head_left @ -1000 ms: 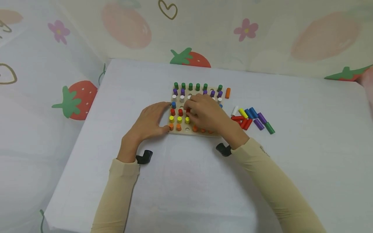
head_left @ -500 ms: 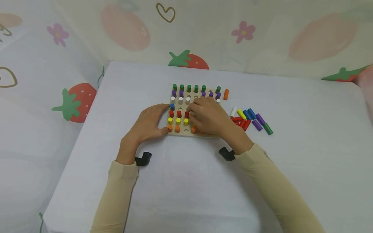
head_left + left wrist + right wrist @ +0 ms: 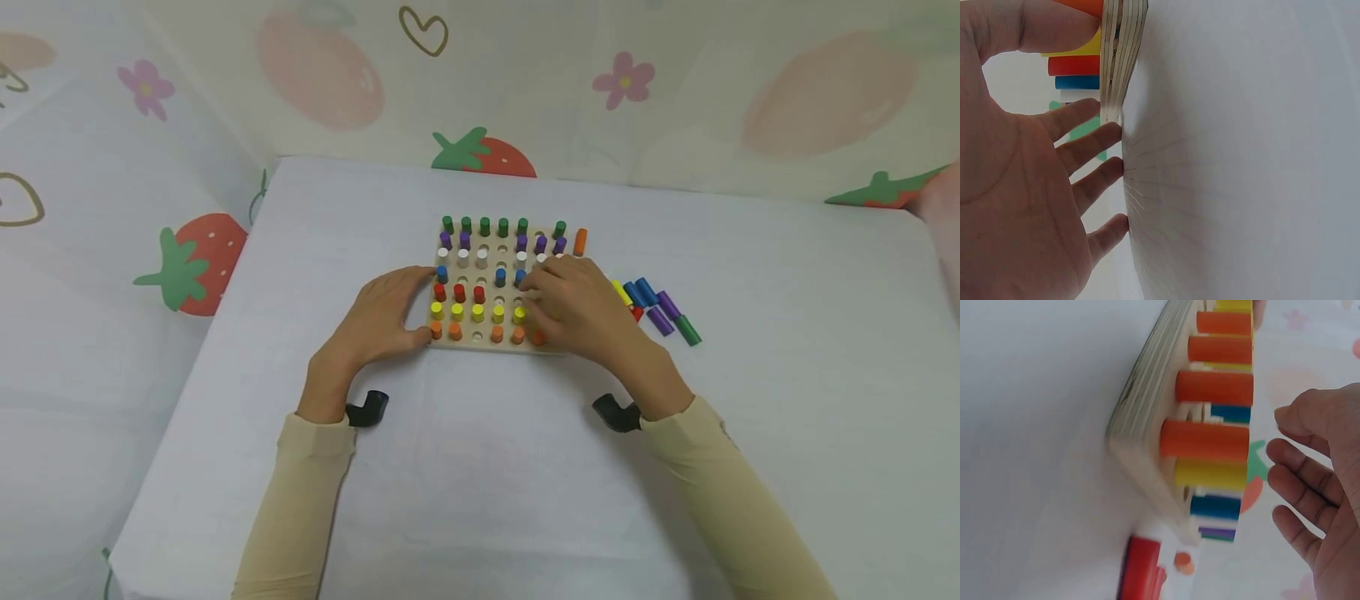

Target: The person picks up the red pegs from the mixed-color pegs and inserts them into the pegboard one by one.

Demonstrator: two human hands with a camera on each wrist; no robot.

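Note:
A wooden pegboard (image 3: pixel 491 348) lies on the table, filled with rows of coloured pegs: green, purple, white, blue, red, yellow and orange. Several of its holes are bare. My left hand (image 3: pixel 378 312) rests at the board's left side; in the left wrist view the thumb (image 3: pixel 1060 28) touches the near corner and the other fingers reach straight to the table. Over the board's right part hovers my right hand (image 3: pixel 581 304), fingers loosely bent; the right wrist view shows nothing between them. Three red pegs, the last a red peg (image 3: pixel 478 294), stand at the left of their row.
Loose pegs lie right of the board, among them a yellow peg (image 3: pixel 621 292), a blue peg (image 3: pixel 647 292), a purple peg (image 3: pixel 660 322) and a green peg (image 3: pixel 687 330). An orange peg (image 3: pixel 581 242) lies by the far right corner. The right hand hides some.
My right hand has moved away from the third red peg, rightward across the board, uncovering blue pegs and bare holes. The left hand stays in place.

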